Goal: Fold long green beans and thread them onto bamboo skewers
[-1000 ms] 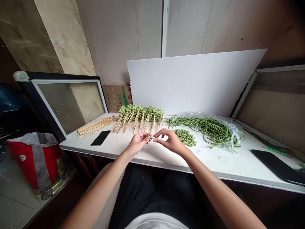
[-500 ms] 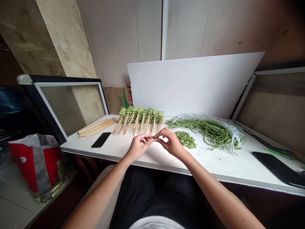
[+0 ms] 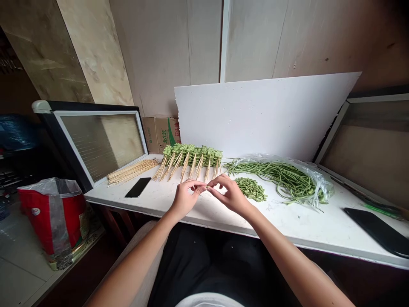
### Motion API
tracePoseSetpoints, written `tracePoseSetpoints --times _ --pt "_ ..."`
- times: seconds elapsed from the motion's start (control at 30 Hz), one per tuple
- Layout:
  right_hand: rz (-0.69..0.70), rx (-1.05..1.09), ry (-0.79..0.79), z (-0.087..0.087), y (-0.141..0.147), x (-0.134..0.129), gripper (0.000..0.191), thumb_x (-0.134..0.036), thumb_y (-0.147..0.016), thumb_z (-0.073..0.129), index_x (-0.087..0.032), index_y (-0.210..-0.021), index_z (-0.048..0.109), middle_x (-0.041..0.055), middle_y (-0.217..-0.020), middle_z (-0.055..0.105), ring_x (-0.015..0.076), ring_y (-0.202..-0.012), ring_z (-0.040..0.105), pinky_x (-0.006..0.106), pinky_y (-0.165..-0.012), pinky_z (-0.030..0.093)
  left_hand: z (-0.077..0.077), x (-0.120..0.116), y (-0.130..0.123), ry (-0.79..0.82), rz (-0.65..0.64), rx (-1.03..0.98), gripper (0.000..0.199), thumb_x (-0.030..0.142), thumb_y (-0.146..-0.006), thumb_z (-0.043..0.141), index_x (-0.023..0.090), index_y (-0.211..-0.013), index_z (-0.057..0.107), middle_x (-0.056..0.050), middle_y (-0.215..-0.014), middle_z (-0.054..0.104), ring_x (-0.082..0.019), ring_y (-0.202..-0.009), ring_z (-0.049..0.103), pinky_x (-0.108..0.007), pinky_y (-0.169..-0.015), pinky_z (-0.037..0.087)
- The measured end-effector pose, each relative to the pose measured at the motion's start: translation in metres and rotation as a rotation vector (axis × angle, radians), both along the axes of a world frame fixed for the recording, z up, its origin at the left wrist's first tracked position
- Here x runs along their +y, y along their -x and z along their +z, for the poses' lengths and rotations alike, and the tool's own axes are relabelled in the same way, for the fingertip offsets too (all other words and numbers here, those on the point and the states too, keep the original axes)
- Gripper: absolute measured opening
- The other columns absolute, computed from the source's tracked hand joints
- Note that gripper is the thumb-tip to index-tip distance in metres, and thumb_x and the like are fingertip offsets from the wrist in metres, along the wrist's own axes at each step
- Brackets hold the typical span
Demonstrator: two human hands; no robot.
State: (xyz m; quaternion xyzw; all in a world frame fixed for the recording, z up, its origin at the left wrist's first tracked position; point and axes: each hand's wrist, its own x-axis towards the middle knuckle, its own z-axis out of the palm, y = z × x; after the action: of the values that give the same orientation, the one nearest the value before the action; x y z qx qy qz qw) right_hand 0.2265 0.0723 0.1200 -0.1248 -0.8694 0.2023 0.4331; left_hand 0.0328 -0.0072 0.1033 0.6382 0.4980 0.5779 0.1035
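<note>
**left of the fingers, floor level:** a red sack [image 3: 53, 224] with a clear plastic liner folded over its rim and a band of grey tape down its side, standing on the tiled floor [image 3: 19, 273].

**left of the fingers, farther off:** a chest freezer [image 3: 102, 145] with a glass lid and white frame. behind it, a cardboard box [image 3: 161, 135] with green print stands just up and left of the fingers.

**on the counter [image 3: 306, 226], left of the fingers:** a bundle of bare bamboo skewers [image 3: 132, 171], lying flat; a black smartphone [image 3: 138, 187], face up, just beside it.

**directly beyond the fingers:** a row of skewered green bean pieces [image 3: 193, 155], points toward the fingers, set flat side by side.

**at the fingers:** left hand [image 3: 184, 198] and right hand [image 3: 231, 195], palms facing, fingertips together, pinching a small green bean piece [image 3: 208, 186] between them above the counter; too small to see more.

**right of the fingers:** a heap of cut green bean pieces [image 3: 251, 189], near; then long green beans [image 3: 281, 181] on a clear plastic bag [image 3: 319, 183].

**far right of the fingers:** a black tablet [image 3: 377, 232] lying on the counter. behind everything, a white foam board [image 3: 265, 117] leans on the wall.
</note>
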Motion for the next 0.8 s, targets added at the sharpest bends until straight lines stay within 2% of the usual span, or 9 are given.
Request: tracePoseSetpoints --times 0.13,0.23,0.33,0.47,0.57,0.8 --pt "0.025 -0.004 0.11 0.001 0.0 -0.003 0.022 -0.043 -0.098 0.066 -0.022 -0.095 0.072 0.0061 -0.089 0.071 0.0191 -0.082 0.06 0.029 -0.067 0.047 0.003 -0.002 -0.001 0.064 -0.017 0.037 0.018 0.034 -0.094 0.07 0.018 -0.096 0.08 -0.008 -0.094 0.078 -0.021 -0.086 0.067 -0.031 -0.078 0.048" --pt "0.058 -0.015 0.194 0.001 0.001 -0.005 0.026 -0.046 -0.096 0.067 -0.021 -0.093 0.075 0.0058 -0.088 0.071 0.0179 -0.08 0.06 0.028 -0.066 0.045 0.004 -0.002 0.0 0.136 -0.114 0.067 0.025 0.035 -0.099 0.062 0.016 -0.092 0.077 -0.007 -0.086 0.076 -0.02 -0.083 0.067 -0.03 -0.077 0.048" --pt "0.115 -0.034 0.312 0.001 0.001 -0.005 0.031 -0.05 -0.093 0.07 -0.02 -0.092 0.075 0.0058 -0.087 0.072 0.0159 -0.073 0.058 0.028 -0.064 0.045 0.003 0.0 0.002 0.203 -0.232 0.006 0.03 0.04 -0.098 0.061 0.015 -0.086 0.074 -0.005 -0.075 0.07 -0.018 -0.075 0.063 -0.028 -0.073 0.047" --pt "0.248 -0.03 0.495 0.001 0.003 -0.005 0.035 -0.053 -0.089 0.073 -0.018 -0.091 0.075 0.0057 -0.084 0.071 0.0169 -0.074 0.06 0.028 -0.066 0.047 0.001 0.003 0.006 0.257 -0.391 -0.141 0.037 0.042 -0.093 0.066 0.015 -0.068 0.066 -0.003 -0.068 0.062 -0.016 -0.07 0.058 -0.029 -0.074 0.046" --pt "0.318 0.008 0.594 0.002 0.003 -0.006 0.035 -0.052 -0.087 0.076 -0.017 -0.09 0.075 0.0056 -0.082 0.07 0.0178 -0.077 0.061 0.029 -0.069 0.048 0.001 0.001 0.005 0.306 -0.465 -0.286 0.034 0.037 -0.089 0.071 0.015 -0.064 0.063 -0.004 -0.068 0.062 -0.017 -0.073 0.058 -0.031 -0.08 0.046" --pt "0.429 0.122 0.766 -0.005 0.007 -0.005 0.029 -0.046 -0.085 0.078 -0.018 -0.088 0.074 0.0007 -0.069 0.062 0.0113 -0.059 0.044 0.027 -0.057 0.039 -0.002 -0.003 -0.014 0.343 -0.646 -0.707 0.018 0.017 -0.075 0.078 0.014 -0.062 0.066 -0.002 -0.064 0.059 -0.012 -0.067 0.052 -0.028 -0.076 0.042"
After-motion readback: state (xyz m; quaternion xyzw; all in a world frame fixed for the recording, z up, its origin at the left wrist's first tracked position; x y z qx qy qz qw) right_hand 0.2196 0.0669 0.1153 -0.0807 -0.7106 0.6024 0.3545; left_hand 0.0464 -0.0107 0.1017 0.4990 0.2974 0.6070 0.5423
